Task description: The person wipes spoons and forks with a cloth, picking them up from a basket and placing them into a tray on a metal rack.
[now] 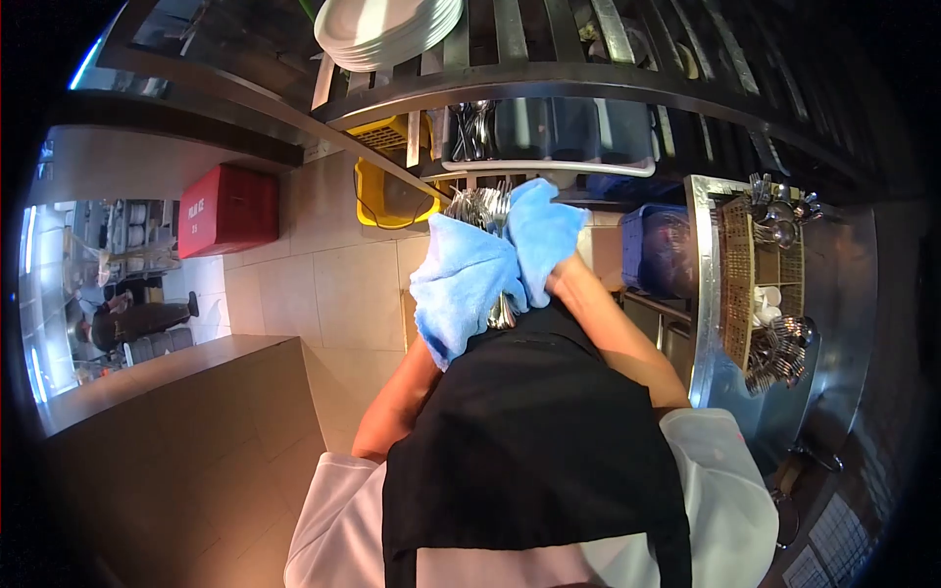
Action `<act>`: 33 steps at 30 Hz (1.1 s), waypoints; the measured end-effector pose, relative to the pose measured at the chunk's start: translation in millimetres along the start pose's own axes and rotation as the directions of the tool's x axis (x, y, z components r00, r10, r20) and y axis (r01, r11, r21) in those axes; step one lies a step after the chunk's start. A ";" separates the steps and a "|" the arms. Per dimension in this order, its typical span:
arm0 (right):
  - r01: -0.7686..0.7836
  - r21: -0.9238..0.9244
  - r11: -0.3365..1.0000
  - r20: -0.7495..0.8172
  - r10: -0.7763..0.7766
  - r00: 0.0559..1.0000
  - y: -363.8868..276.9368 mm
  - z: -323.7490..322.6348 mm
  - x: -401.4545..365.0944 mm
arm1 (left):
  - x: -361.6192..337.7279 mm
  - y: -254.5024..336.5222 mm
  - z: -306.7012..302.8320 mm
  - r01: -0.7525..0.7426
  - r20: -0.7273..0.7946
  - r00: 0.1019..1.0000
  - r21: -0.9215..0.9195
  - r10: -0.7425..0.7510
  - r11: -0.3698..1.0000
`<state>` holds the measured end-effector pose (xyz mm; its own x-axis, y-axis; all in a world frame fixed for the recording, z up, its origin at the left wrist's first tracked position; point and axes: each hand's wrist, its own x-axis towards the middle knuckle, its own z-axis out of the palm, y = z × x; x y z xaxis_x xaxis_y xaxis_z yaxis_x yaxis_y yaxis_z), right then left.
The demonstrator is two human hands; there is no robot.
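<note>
Two blue cloths show in front of my black apron, the left cloth (465, 279) and the right cloth (543, 237). Between and behind them is a bundle of metal cutlery (480, 206), its upper ends fanned out and a few lower ends showing beneath the cloths. The left cloth covers my left hand, so its fingers are hidden. My right hand (563, 271) is mostly under the right cloth; only the part near the wrist shows, and its fingers are hidden too.
White plates (387, 29) are stacked on the slatted shelf above a cutlery tray (549, 167). A yellow bin (387, 196) and red box (227, 211) stand at left. At right are a blue crate (659, 250) and cutlery basket (737, 284). A person (137, 321) is far left.
</note>
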<state>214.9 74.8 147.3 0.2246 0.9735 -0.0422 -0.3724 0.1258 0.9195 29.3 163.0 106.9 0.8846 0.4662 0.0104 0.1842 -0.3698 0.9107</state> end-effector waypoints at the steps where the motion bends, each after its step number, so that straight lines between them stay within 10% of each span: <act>1: -0.177 0.543 0.821 0.089 0.153 0.984 -18.4 8.3 8.7 | -1.1 0.7 0.2 0.002 -0.004 1.000 0.021 -0.002 1.000; 3: -0.360 0.901 -0.240 0.407 0.186 0.894 -56.6 28.2 30.2 | 6.3 1.9 7.5 0.004 -0.020 1.000 0.060 -0.003 0.998; 4: -0.310 0.591 -0.744 0.517 0.056 0.854 -65.3 31.7 36.1 | 8.1 3.2 10.0 0.003 -0.029 1.000 0.081 0.000 0.997; 8: -0.484 0.779 -0.398 0.458 -0.167 0.873 -38.5 38.5 24.7 | 9.5 20.4 17.0 -0.037 -0.057 0.997 0.158 0.047 0.987; 10: -0.354 0.893 -0.278 0.378 0.038 0.925 -117.0 -12.6 40.8 | 17.0 24.9 17.4 -0.068 -0.075 0.994 0.190 0.084 0.979; 12: -0.113 0.623 -0.774 0.271 0.078 0.959 -97.6 7.0 38.7 | 14.6 26.3 12.1 -0.077 -0.063 0.994 0.213 0.092 0.974; 13: -0.250 0.378 -0.891 0.306 -0.135 0.942 -73.0 28.5 41.9 | 9.8 27.3 11.9 -0.072 -0.064 0.994 0.219 0.088 0.973; 18: -0.404 -0.181 -0.897 0.279 -0.441 0.853 -69.0 27.2 43.1 | 21.2 31.2 16.5 -0.094 -0.067 0.991 0.292 0.118 0.952; 25: -0.279 -0.924 -0.260 -0.163 -0.393 0.905 -154.5 -11.2 29.6 | 26.3 -2.8 24.6 -0.162 -0.003 0.985 0.308 0.171 0.938; 26: -0.337 -0.940 -0.058 -0.318 -0.221 0.922 -183.5 -15.6 37.5 | 19.4 -3.7 31.1 0.037 -0.074 0.997 0.006 -0.037 0.999; 27: -0.282 -0.959 -0.038 -0.228 -0.489 0.842 -158.2 -12.0 45.7 | 16.8 -0.1 33.5 0.214 -0.078 0.966 -0.300 -0.247 0.930; 28: -0.274 -0.961 -0.041 -0.221 -0.482 0.848 -134.1 -21.2 47.0 | 18.8 2.8 31.4 0.206 -0.081 0.968 -0.292 -0.238 0.934; 30: -0.125 -0.810 -0.573 0.300 -0.588 0.751 -105.8 -41.4 42.5 | 31.4 23.7 22.3 0.104 -0.123 0.986 -0.105 -0.117 0.989; 33: -0.132 -0.825 -0.550 0.221 -0.528 0.820 -147.6 -17.8 81.4 | 39.2 20.4 18.1 -0.002 -0.144 0.989 0.104 0.017 0.995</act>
<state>272.1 138.8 1.1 0.5796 0.6896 -0.4342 -0.5678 -0.0404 -0.8222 75.4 159.2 118.4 0.8167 0.5707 0.0854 0.2256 -0.4520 0.8630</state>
